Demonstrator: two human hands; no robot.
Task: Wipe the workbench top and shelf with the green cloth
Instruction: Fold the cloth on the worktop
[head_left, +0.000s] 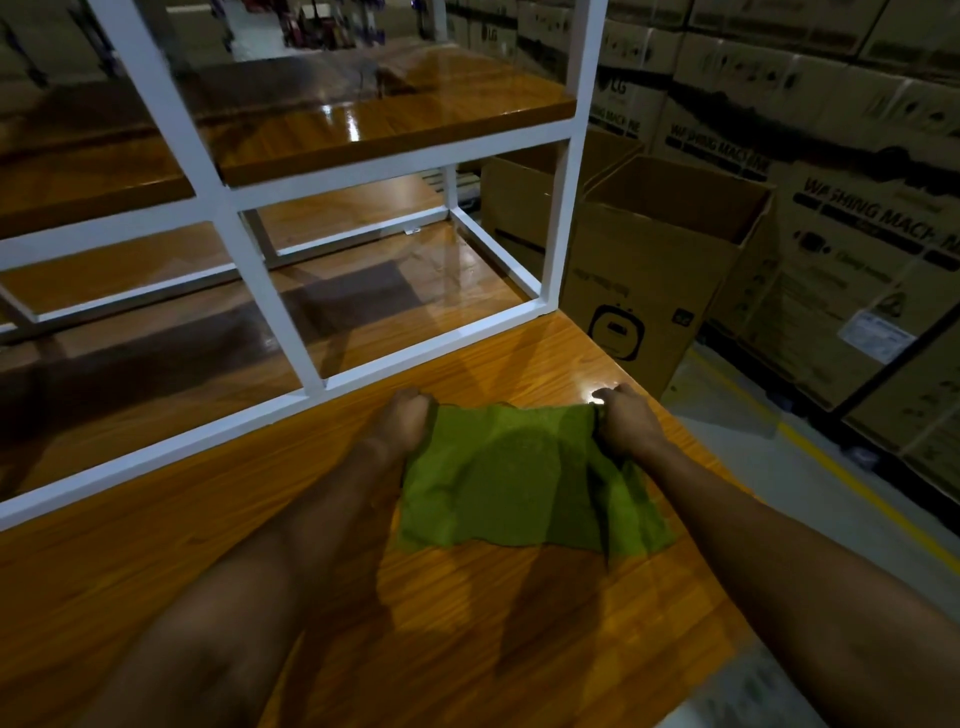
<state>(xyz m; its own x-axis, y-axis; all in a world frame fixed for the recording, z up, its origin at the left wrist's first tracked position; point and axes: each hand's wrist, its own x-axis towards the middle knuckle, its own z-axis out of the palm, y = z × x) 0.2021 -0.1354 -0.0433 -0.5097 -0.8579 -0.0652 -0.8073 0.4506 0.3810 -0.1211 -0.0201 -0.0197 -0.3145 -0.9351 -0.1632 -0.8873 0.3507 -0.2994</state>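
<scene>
Left hand (405, 423) and right hand (626, 421) each pinching green cloth (519, 483) corners, stretched between them above workbench top (467, 623)

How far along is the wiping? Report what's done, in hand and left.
Done: nothing I can confirm; the glossy workbench top proves no wiping. In hand: left hand and right hand hold the green cloth spread by its far corners. Left: top and shelf.

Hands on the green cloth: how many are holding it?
2. The left hand pinches the green cloth at its far left corner; the right hand pinches its far right corner, above the workbench top.
</scene>
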